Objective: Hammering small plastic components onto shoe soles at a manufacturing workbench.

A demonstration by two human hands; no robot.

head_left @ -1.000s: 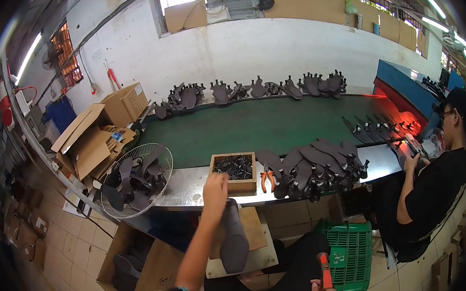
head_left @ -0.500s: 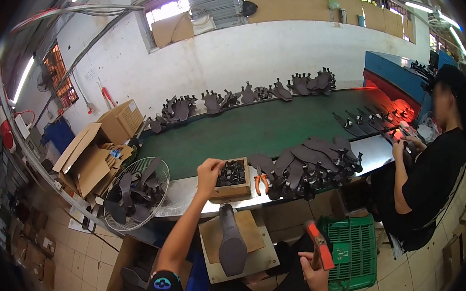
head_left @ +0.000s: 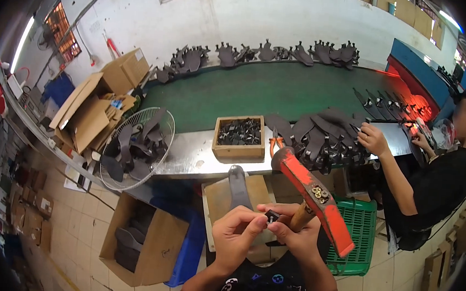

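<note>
A small black part (head_left: pixel 272 216) is pinched between the fingertips of my left hand (head_left: pixel 236 236) and right hand (head_left: pixel 301 235), close to my chest. My right hand also grips a hammer (head_left: pixel 316 193) with a worn red head and wooden handle; the head tilts up across the view. Below and beyond the hands, a dark shoe insole (head_left: pixel 237 185) lies on a board with a tan sheet (head_left: pixel 261 189); my hands hide its near end. A wooden box (head_left: pixel 239 154) of small black parts stands behind it on the metal ledge. Orange-handled pliers (head_left: pixel 274 143) lie beside the box.
Dark insoles (head_left: pixel 315 132) pile up right of the box. A white wire basket (head_left: pixel 170 146) with insoles stands left. Beyond runs a green conveyor belt (head_left: pixel 231 91). A green crate (head_left: pixel 366 230) is at right, near a co-worker in black (head_left: pixel 438 187). An open carton (head_left: pixel 166 243) sits lower left.
My left hand has come back from the wooden box to meet my right hand, with a small black part now held. The hammer has risen and moved nearer. The view has shifted; the co-worker's arm reaches toward the pile.
</note>
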